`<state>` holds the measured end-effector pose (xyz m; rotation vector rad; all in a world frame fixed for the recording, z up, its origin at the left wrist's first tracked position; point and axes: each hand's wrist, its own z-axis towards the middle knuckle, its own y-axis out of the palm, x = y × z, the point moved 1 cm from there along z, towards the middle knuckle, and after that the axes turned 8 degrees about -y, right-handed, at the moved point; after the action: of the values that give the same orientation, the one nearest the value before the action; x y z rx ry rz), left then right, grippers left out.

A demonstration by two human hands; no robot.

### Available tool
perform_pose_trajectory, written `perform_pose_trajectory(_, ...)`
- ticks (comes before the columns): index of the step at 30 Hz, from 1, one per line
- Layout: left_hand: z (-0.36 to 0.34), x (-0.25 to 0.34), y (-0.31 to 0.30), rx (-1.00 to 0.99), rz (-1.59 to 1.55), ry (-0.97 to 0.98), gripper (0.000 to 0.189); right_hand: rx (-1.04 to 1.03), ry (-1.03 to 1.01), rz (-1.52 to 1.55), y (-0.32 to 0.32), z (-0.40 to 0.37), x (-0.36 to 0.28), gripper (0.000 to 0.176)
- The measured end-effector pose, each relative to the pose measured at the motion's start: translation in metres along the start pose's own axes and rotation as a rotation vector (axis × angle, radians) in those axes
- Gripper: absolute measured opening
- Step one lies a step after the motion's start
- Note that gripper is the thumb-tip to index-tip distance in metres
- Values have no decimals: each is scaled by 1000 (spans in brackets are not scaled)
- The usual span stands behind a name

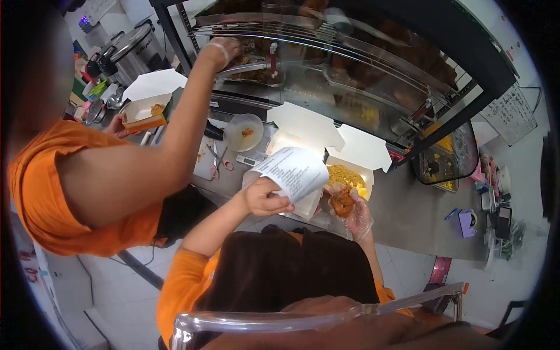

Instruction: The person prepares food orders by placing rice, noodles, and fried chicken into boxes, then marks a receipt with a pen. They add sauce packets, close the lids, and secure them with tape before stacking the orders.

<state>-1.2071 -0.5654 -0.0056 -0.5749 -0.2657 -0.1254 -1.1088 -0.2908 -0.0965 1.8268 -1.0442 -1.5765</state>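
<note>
My left hand (267,197) is closed on the lower edge of a printed paper slip (294,174), which curls over an open white takeaway box (286,142). In a clear plastic glove, my right hand (360,220) grips a piece of brown fried chicken (342,203). That piece is just in front of a second open white box (366,149), which holds yellow noodles or rice (345,177) and something bright yellow. The slip hides most of the first box's inside.
To the left, a co-worker's gloved hand (224,51) reaches into the glass display case (361,64); their other hand holds a takeaway box (143,111). Pink-handled scissors (216,166), a plastic bowl (244,133) and a tape dispenser (466,223) lie along the steel counter (408,216).
</note>
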Motion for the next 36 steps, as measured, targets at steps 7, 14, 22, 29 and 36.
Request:
perform_pose_trajectory(7,-42,-47,56,331,343,-482,40,-4,89,-44,-11,-3,5,41)
perform_pose_trajectory(14,-73,-32,70,182,295,-648,43,103,167,-152,-25,23,-20,41)
perform_pose_trajectory(22,-108,-15,69,97,256,-730,42,-25,-497,-1341,-7,92,-27,36)
perform_pose_trajectory(29,-113,-13,66,108,283,-745,42,-355,-460,-1830,-62,99,-21,26)
perform_pose_trajectory(36,-107,-7,64,144,333,-699,44,524,-282,-866,-95,27,11,17)
